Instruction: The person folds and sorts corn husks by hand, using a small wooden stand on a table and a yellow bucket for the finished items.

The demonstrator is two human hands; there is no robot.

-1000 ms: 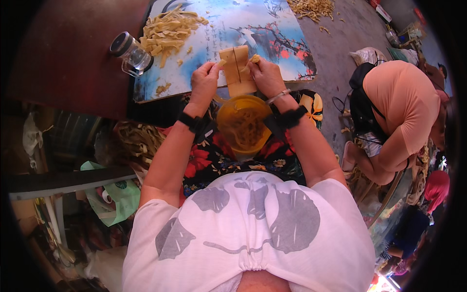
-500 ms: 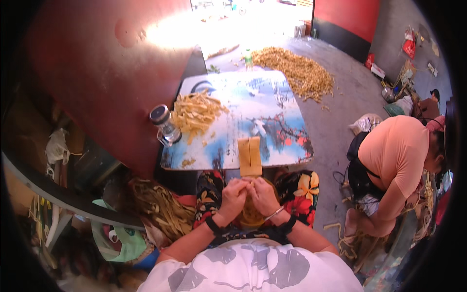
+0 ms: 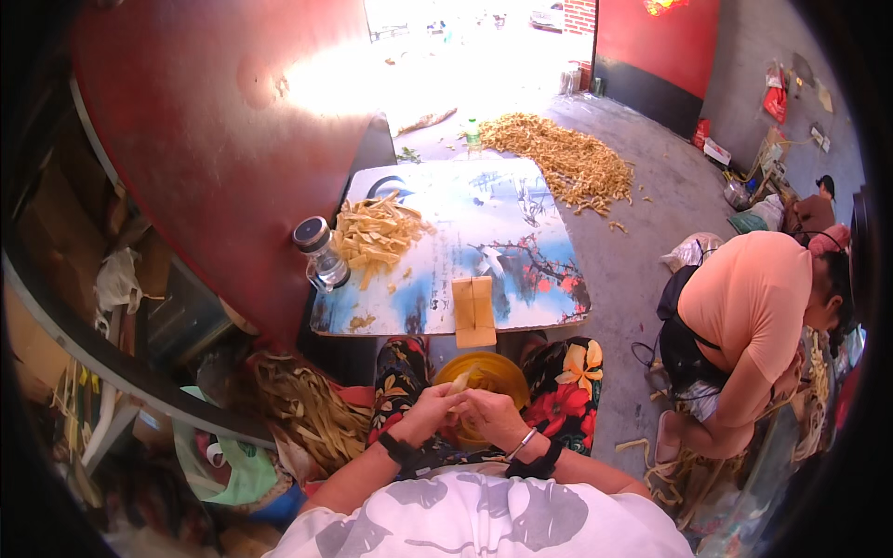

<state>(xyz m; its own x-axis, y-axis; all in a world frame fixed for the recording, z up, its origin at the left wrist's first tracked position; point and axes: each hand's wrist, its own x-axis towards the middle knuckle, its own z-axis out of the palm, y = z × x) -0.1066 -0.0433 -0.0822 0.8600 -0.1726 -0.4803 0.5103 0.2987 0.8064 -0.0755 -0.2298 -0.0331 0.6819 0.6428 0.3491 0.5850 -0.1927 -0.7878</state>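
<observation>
My left hand pinches a short pale-yellow strip, which sticks up past the fingers. Right beside it, my right hand is closed, its fingertips meeting the left ones at the strip's lower end. What the right fingers grip is hidden. Both hands are over the near part of a yellow bowl between my knees. Past the bowl, a small wooden block with a groove down its middle overhangs the table's near edge.
On the painted table lie a pile of yellowish strips and a lidded glass jar. Curled pieces are heaped on the floor beyond. More strips lie at my left. A person in an orange shirt bends over at right.
My hands have drawn back toward me from the wooden block. The strip now shows above the left fingers, and more of the bowl is uncovered. The view has tilted up slightly.
</observation>
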